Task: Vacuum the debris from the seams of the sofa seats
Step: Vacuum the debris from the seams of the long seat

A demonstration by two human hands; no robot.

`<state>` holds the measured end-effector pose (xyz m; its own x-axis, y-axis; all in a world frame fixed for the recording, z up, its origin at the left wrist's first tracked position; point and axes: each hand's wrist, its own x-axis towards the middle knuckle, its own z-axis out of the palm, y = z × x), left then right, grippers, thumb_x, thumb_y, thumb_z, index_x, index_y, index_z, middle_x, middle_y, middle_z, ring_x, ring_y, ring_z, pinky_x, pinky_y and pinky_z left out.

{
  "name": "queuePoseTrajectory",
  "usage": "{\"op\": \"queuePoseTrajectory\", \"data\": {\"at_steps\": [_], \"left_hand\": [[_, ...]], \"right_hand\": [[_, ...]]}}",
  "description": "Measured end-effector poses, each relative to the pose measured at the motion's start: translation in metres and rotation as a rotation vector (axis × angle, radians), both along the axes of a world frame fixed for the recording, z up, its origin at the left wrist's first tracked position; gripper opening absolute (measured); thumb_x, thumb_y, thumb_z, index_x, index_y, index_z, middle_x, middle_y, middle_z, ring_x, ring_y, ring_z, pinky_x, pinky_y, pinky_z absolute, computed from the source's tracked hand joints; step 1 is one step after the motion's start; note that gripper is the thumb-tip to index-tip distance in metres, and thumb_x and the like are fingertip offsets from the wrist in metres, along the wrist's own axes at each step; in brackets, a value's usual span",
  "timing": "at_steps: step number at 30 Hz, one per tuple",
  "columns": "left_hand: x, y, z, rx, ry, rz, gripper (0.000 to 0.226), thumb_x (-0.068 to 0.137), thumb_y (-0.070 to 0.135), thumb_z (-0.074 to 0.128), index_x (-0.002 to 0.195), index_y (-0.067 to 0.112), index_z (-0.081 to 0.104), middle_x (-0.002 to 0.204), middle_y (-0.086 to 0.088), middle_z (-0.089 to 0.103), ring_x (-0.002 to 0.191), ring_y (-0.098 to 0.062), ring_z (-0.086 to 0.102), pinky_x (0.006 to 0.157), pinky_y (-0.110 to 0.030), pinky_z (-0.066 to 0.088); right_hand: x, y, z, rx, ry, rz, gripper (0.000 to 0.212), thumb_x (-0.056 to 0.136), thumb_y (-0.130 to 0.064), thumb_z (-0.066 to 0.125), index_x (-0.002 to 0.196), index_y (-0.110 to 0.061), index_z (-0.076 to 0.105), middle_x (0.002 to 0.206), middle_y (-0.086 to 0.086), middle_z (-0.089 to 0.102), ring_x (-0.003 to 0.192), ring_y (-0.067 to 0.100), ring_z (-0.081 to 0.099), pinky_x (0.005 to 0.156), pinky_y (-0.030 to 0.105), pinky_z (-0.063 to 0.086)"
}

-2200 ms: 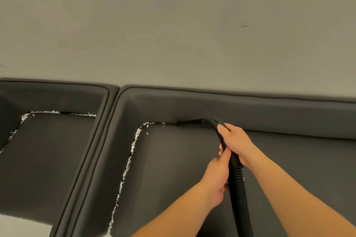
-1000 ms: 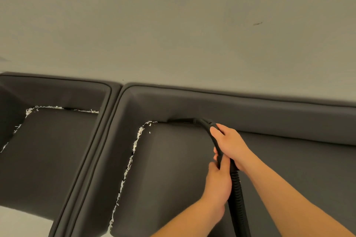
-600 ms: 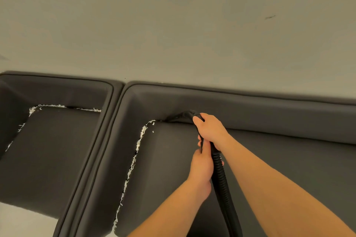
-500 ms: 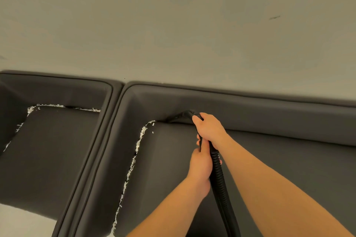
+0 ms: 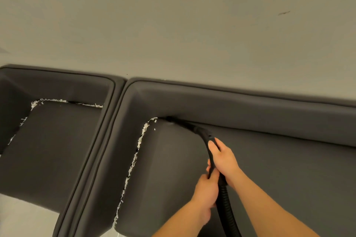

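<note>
- Debris (image 5: 134, 159): white shredded scraps, packed in the left side seam of the right-hand seat, from its far-left corner down to the near edge; a few loose flecks lay just right of the corner.
- Crevice nozzle (image 5: 181, 123): black, laid low along the far seam, tip close to the far-left corner. The far seam to its right showed no scraps.
- Hose (image 5: 227, 211): black, ribbed, running from the curved handle toward the near edge.
- Right hand (image 5: 224, 159): grip wrapped round the curved handle, thumb laid along its top.
- Left hand (image 5: 206, 190): grip closed round the tube just below the right one, where the ribbing began.
- Handling note, as judgement: the tip should turn the corner without lifting, then be drawn nearward down the side seam, slowly, pressed into the crease; the lower hand should feed slack so that the hose does not tug the tip out.
- Left-hand seat (image 5: 52, 150): more scraps in its far and left seams, untouched.
- Wall (image 5: 173, 25): pale, behind the sofa.
</note>
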<state>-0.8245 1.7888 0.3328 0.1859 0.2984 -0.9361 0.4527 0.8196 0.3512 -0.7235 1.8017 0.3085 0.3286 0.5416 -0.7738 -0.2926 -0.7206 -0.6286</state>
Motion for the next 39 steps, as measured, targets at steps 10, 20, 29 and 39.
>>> {"op": "queuePoseTrajectory", "data": {"at_steps": [10, 20, 29, 39], "left_hand": [[-0.017, -0.013, 0.014, 0.152, -0.126, 0.154, 0.094, 0.059, 0.096, 0.054, 0.121, 0.028, 0.068, 0.116, 0.009, 0.075, 0.114, -0.014, 0.068, 0.106, -0.045, 0.050], [-0.039, -0.002, 0.003, 0.178, -0.117, 0.245, 0.101, 0.054, 0.097, 0.051, 0.130, 0.033, 0.062, 0.122, 0.010, 0.072, 0.120, -0.015, 0.065, 0.110, -0.047, 0.047], [-0.066, 0.015, 0.002, 0.115, -0.087, 0.296, 0.078, 0.080, 0.076, 0.046, 0.144, 0.031, 0.053, 0.135, 0.007, 0.066, 0.129, -0.018, 0.059, 0.115, -0.047, 0.042], [-0.087, 0.003, 0.006, 0.130, -0.060, 0.281, 0.064, 0.089, 0.073, 0.040, 0.133, 0.033, 0.061, 0.120, 0.009, 0.073, 0.118, -0.013, 0.066, 0.108, -0.044, 0.049]], "right_hand": [[-0.012, 0.026, 0.047, 0.053, -0.425, 0.438, 0.043, 0.102, -0.049, 0.041, 0.142, -0.034, 0.048, 0.071, 0.001, 0.071, 0.058, 0.014, 0.071, 0.083, 0.038, 0.058], [-0.041, 0.043, 0.033, 0.050, -0.409, 0.456, 0.048, 0.101, -0.051, 0.040, 0.147, -0.037, 0.043, 0.076, -0.001, 0.071, 0.066, 0.016, 0.072, 0.084, 0.040, 0.059], [-0.076, 0.062, 0.016, 0.055, -0.449, 0.506, 0.051, 0.100, -0.053, 0.037, 0.147, -0.034, 0.041, 0.089, 0.000, 0.071, 0.084, 0.027, 0.072, 0.085, 0.042, 0.057], [-0.102, 0.052, 0.022, 0.047, -0.487, 0.538, 0.052, 0.101, -0.054, 0.035, 0.150, -0.038, 0.036, 0.093, -0.001, 0.072, 0.085, 0.024, 0.071, 0.087, 0.041, 0.056]]}}
